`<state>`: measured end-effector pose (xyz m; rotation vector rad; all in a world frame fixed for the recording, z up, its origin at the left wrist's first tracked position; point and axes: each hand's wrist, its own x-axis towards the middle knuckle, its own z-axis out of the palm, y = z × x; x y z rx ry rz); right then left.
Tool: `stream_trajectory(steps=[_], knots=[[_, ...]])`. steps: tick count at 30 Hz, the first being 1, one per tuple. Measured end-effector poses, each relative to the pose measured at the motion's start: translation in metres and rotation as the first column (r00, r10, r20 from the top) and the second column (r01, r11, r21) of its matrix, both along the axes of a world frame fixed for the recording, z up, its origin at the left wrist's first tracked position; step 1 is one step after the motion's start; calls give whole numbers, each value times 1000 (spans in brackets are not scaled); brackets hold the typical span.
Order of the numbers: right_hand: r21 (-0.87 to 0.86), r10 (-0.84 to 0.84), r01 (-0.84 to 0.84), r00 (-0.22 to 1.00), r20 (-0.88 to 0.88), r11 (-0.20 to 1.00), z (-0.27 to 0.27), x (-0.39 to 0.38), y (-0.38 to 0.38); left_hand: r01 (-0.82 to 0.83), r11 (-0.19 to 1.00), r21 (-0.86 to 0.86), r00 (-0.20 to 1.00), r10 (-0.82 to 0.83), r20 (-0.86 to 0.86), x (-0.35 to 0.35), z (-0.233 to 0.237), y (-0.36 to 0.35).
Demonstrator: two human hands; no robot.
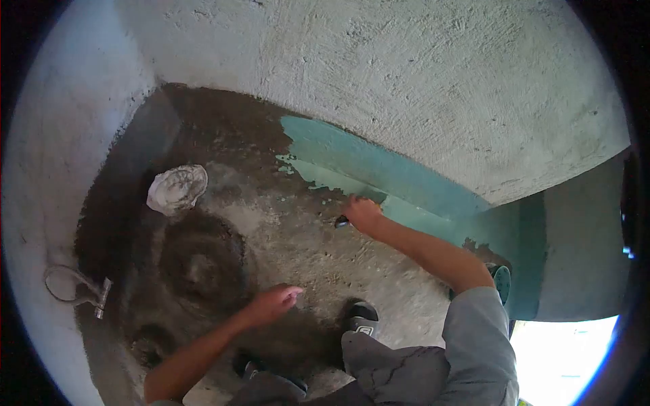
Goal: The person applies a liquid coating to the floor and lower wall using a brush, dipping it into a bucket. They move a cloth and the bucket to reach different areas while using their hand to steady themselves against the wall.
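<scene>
My right hand (364,214) is closed around a dark handled tool (342,222), whose working end is mostly hidden, at the edge of a wet green coating (338,183). That coating covers the floor strip and the lower wall to the right. Over the bare concrete floor (318,264), my left hand (274,304) hangs with its fingers curled together. Whether anything small is between those fingers cannot be made out.
A white crumpled bundle (177,189) sits at the upper left, near a dark round patch. Against the left wall is a looped hose with a fitting (103,298). Behind my right arm stands a green-smeared bucket (502,284). My sandalled feet are below.
</scene>
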<state>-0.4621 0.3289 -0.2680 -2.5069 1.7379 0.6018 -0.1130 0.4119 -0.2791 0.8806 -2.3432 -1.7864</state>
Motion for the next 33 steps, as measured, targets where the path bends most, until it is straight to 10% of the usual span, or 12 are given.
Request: stream_trajectory(steps=[2, 14, 24, 27, 33], knots=[[180, -13, 9, 1000, 22, 984, 7, 12, -22, 29, 1000, -5, 999, -29, 17, -2, -5, 1], [-470, 639, -551, 768, 36, 689, -11, 127, -130, -127, 990, 57, 990, 123, 69, 22, 3, 15], [-335, 431, -426, 900, -61, 841, -44, -6, -19, -57, 997, 59, 998, 56, 13, 7, -2, 8], [-13, 55, -56, 997, -60, 998, -7, 0, 7, -13, 997, 76, 999, 11, 31, -9, 12, -3], [-95, 149, -135, 976, 157, 986, -1, 45, -57, 102, 993, 54, 992, -106, 74, -2, -1, 4]])
